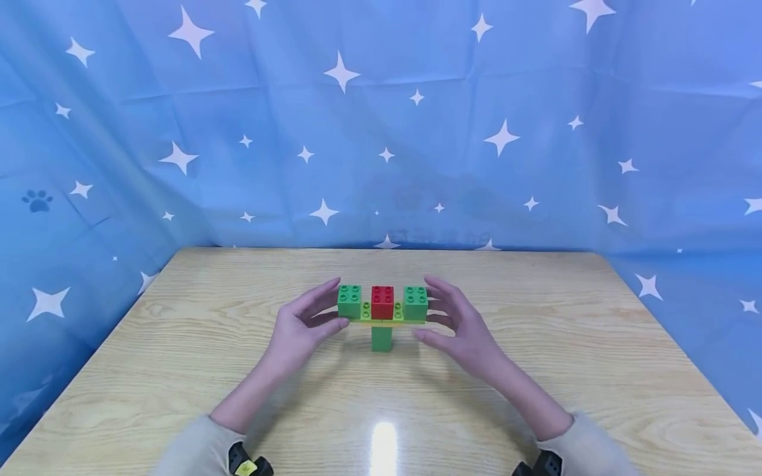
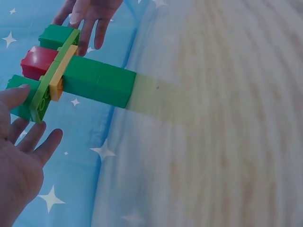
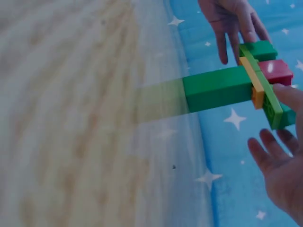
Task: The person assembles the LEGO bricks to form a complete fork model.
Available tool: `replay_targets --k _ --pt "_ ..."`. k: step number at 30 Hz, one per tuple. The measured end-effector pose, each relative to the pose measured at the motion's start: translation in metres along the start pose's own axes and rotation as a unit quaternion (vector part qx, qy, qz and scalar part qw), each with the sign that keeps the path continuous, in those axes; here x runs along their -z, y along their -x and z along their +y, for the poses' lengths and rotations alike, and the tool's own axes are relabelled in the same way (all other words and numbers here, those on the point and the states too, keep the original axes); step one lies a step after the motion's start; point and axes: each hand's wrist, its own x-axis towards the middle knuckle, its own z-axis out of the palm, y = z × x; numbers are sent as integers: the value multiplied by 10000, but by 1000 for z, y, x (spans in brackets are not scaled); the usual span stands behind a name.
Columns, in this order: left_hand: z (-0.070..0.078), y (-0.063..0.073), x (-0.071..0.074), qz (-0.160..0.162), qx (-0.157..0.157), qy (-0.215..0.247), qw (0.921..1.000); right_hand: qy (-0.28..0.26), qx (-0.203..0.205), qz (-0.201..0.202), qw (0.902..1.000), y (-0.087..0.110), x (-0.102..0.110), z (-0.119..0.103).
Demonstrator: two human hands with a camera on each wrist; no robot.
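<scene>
A T-shaped toy brick structure [image 1: 381, 338] stands upright on the table between my hands. Its green column [image 2: 99, 80] bears a thin yellow-orange plate [image 3: 252, 82] and a longer lime-green plate [image 2: 47, 82]. On top sit a left green brick [image 1: 349, 303], a red brick [image 1: 382, 303] and a right green brick [image 1: 415, 304]. My left hand [image 1: 300, 325] is at the left end, thumb at the brick's near side and fingers spread loosely. At the right end, my right hand [image 1: 467, 330] has its fingers spread loosely around the brick; contact is unclear for both.
The wooden table [image 1: 178, 344] carries a bright light reflection near its front. A blue curtain [image 1: 405, 178] with white stars hangs behind and along the sides. Wrist-worn devices [image 1: 247, 461] show at both sleeves.
</scene>
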Motion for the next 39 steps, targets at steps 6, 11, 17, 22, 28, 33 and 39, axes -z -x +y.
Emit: replay_targets --k 6,11,17,22,28,33,39 --pt "-7 0 -4 207 -65 -172 9996 99 376 254 9989 1 -3 1" --pt "-10 0 -8 326 53 -194 9993 292 518 458 9972 1 -4 2" --pt "-11 -10 -13 447 39 -225 9987 426 325 614 9967 -6 0 3" --pt "-15 -26 -19 676 49 -350 9971 354 -202 862 9954 -18 2 6" --pt "-21 -45 -25 1023 229 -544 9930 539 -704 1136 9896 -33 0 14" --pt "-29 -54 -28 1148 229 -501 9919 609 -930 1212 9864 -41 -3 23" --pt "-39 -60 -28 1181 262 -399 9919 803 -1099 1254 9827 -49 -4 29"
